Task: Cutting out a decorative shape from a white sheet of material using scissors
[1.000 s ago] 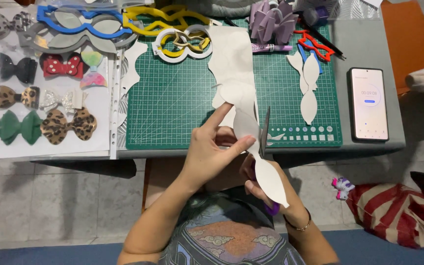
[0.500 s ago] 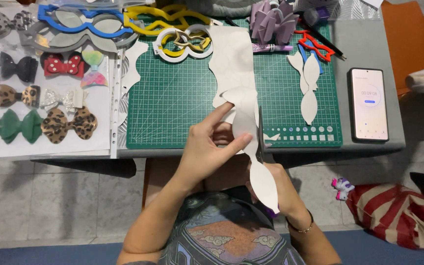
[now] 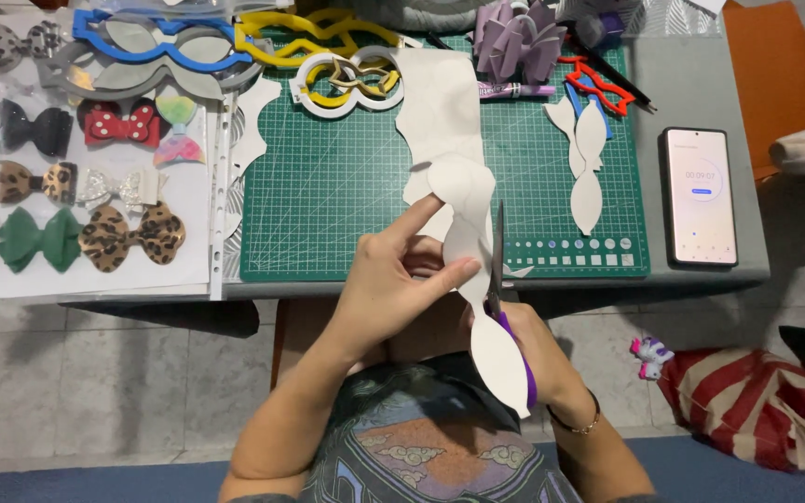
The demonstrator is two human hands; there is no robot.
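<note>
My left hand (image 3: 401, 282) pinches a long white sheet (image 3: 447, 121) that runs from the green cutting mat (image 3: 347, 186) down toward my lap, thumb and fingers on a curvy cut-out part of it. My right hand (image 3: 525, 343) sits below and behind the sheet, gripping purple-handled scissors (image 3: 497, 265) whose blade points up along the sheet's right edge. A bow-shaped lobe of the sheet hangs over my right wrist.
Coloured bow templates (image 3: 156, 42) lie at the mat's top. A plastic sleeve with several finished bows (image 3: 86, 186) lies left. White cut shapes (image 3: 587, 158) and a phone (image 3: 701, 196) lie right. A purple bow (image 3: 512, 37) sits at the back. A striped cloth (image 3: 757, 401) is on the floor.
The scissors' blade dropped out of sight half a second ago and now stands up again along the sheet's right edge. My left hand has shifted its grip slightly on the sheet.
</note>
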